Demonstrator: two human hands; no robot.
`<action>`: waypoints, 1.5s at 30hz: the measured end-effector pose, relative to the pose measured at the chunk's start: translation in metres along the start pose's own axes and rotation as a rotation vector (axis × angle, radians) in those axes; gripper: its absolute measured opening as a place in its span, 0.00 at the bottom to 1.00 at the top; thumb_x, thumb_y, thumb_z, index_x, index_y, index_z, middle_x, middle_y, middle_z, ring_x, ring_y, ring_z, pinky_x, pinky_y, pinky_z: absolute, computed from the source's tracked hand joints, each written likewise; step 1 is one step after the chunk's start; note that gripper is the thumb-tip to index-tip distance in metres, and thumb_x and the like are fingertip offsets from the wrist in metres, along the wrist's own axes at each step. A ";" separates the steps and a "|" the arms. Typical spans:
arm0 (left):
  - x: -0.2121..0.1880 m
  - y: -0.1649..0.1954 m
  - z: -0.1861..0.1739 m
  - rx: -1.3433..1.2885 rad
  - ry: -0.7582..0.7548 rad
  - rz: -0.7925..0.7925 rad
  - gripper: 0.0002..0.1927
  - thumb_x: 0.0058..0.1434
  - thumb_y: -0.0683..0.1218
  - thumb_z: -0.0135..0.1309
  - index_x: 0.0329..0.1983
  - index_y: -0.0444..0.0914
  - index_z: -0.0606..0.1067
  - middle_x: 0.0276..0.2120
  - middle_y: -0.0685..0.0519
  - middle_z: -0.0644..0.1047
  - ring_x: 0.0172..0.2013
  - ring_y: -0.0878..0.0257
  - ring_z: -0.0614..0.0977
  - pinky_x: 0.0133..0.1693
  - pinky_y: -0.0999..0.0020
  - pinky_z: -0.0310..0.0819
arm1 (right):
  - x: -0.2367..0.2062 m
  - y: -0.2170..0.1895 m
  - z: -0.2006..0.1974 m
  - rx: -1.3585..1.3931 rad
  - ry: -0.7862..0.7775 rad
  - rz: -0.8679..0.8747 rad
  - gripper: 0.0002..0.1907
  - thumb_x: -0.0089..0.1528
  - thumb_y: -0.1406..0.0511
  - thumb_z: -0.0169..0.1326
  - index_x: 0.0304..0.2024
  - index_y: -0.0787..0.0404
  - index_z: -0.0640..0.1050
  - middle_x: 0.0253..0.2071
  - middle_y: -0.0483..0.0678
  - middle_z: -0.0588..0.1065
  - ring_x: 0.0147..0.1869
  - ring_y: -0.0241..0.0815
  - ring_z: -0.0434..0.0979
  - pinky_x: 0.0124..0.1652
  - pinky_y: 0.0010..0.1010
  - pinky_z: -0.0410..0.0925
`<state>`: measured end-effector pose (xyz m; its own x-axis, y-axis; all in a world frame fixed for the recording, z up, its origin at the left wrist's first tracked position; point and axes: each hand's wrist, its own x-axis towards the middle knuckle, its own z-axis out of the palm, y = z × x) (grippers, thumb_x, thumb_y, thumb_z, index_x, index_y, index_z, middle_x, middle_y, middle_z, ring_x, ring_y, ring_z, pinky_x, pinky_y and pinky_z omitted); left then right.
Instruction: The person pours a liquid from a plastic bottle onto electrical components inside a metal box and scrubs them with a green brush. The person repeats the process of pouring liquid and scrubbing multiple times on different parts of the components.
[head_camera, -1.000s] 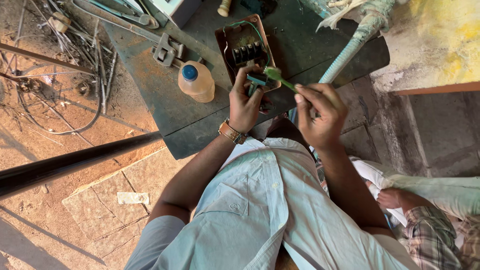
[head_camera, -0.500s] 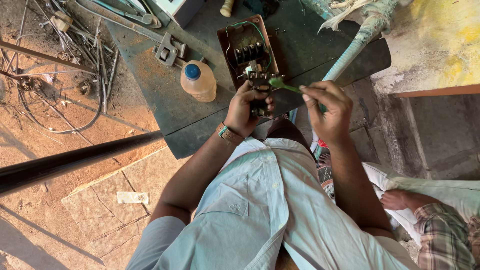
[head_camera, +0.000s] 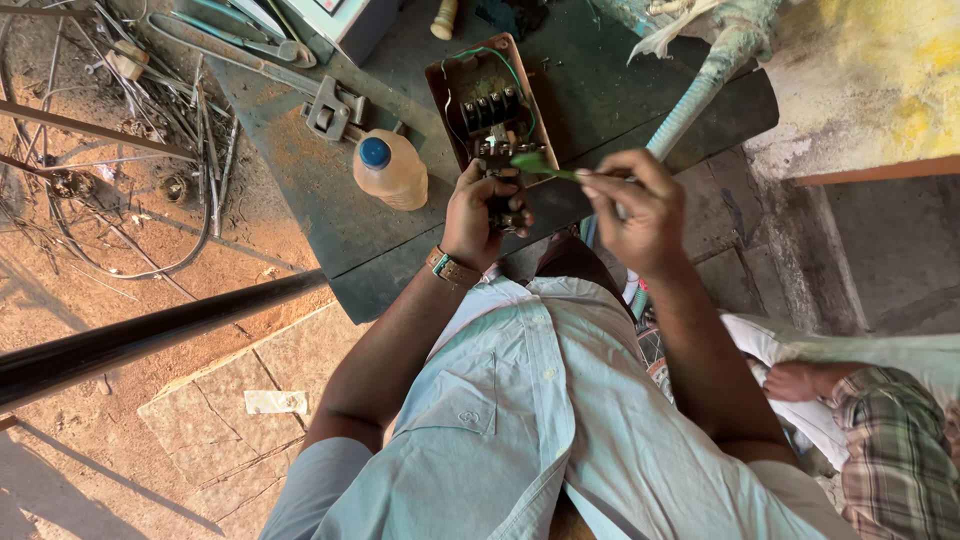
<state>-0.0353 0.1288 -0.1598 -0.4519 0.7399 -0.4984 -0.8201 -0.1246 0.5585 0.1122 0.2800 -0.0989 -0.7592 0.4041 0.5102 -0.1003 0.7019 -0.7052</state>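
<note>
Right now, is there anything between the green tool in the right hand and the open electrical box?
Nothing visible. The green tool in the right hand already reaches the open electrical box; the left hand grips the box's near end, beside the tip.

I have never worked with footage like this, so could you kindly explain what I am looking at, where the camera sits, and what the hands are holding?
There is no machine here: a camera worn on a person's head looks down over their pale blue shirt at two bare hands. The left hand grips the near end of an open brown electrical box with black terminals and wires, lying on a dark green metal table. The right hand holds a thin green-handled tool with its tip at the box. Beside the box stands a yellowish plastic bottle with a blue cap. Another person's hand shows at lower right.
</note>
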 end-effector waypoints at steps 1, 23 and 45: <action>0.000 -0.003 -0.001 0.007 -0.005 -0.004 0.11 0.61 0.36 0.44 0.47 0.38 0.66 0.24 0.48 0.73 0.21 0.53 0.79 0.20 0.60 0.74 | 0.000 -0.002 0.005 -0.007 -0.019 -0.022 0.07 0.65 0.76 0.63 0.44 0.63 0.84 0.42 0.49 0.77 0.40 0.32 0.78 0.33 0.22 0.72; 0.000 -0.012 0.004 -0.011 -0.092 -0.097 0.10 0.61 0.36 0.44 0.46 0.36 0.66 0.23 0.49 0.70 0.21 0.52 0.78 0.19 0.61 0.70 | -0.015 0.006 0.005 0.026 -0.057 -0.030 0.09 0.64 0.77 0.64 0.46 0.65 0.84 0.43 0.49 0.76 0.43 0.34 0.80 0.38 0.24 0.74; -0.006 0.005 -0.003 0.037 -0.027 -0.056 0.12 0.58 0.36 0.42 0.45 0.39 0.64 0.22 0.50 0.69 0.19 0.54 0.77 0.18 0.62 0.70 | 0.011 -0.005 -0.004 0.074 -0.152 0.046 0.07 0.65 0.75 0.62 0.46 0.65 0.84 0.42 0.49 0.79 0.39 0.33 0.79 0.33 0.23 0.70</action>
<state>-0.0382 0.1216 -0.1563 -0.3953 0.7628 -0.5118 -0.8300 -0.0579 0.5547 0.1071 0.2831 -0.0883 -0.8519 0.3378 0.4002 -0.1057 0.6376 -0.7631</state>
